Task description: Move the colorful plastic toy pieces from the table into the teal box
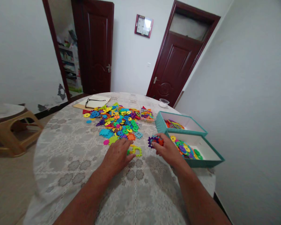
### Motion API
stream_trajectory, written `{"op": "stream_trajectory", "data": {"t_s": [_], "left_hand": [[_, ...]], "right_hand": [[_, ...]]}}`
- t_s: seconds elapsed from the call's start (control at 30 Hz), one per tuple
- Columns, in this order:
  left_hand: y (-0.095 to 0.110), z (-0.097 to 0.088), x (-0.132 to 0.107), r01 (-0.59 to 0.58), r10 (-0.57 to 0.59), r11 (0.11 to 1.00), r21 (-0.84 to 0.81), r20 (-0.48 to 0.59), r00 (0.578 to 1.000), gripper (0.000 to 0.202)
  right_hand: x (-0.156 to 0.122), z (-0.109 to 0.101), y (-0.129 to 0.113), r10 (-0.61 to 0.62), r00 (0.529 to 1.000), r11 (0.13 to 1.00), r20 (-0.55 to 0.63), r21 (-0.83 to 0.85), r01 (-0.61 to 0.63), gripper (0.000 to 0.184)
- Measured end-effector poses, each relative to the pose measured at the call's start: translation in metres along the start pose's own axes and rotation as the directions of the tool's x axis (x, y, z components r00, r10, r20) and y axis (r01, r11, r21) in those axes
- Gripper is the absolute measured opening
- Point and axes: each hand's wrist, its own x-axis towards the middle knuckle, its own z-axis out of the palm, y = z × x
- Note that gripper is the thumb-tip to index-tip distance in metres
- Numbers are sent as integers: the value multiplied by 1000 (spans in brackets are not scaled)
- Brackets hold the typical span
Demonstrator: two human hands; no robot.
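My right hand [167, 148] pinches several square building pieces with notched edges; a purple one [150, 142] and an orange-red one [160, 142] show between thumb and fingers. Held just above the cloth, they are left of the teal boxes. My left hand [117, 156] is low over the table, thumb and forefinger apart. Beside its fingertips lies a yellow-green square frame piece [137, 151], and smaller green and yellow bits are partly covered by the fingers. Just beyond the left hand spreads a heap of colourful plastic building pieces [118, 118], many round and notched.
Two teal boxes stand at right: a far one [189, 117] with orange and green pieces, a near one [210, 148] with round pieces. A clear tub [147, 118] of pieces, a clear bowl [164, 102] and glasses [91, 101] on paper sit farther back on the round table.
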Motion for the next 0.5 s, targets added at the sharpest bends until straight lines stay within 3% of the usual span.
{"op": "stream_trajectory", "data": {"t_s": [0.17,0.27,0.37,0.5], "left_hand": [[1,-12,-4,49,-58,995,88,107,993,54],[-1,-25,-10,61,-83,989,133,169,982,60],[-7,-35,-15,81,-113,986,148,218,969,61],[-17,-42,-18,148,-189,975,163,274,943,66]], "right_hand": [[34,-69,-3,21,992,991,-125,-131,-38,41],[71,-103,5,33,967,931,-251,-343,-121,37],[102,-125,15,-34,900,771,-435,-585,-254,43],[117,-136,27,-147,883,654,-446,-714,-252,57]]}}
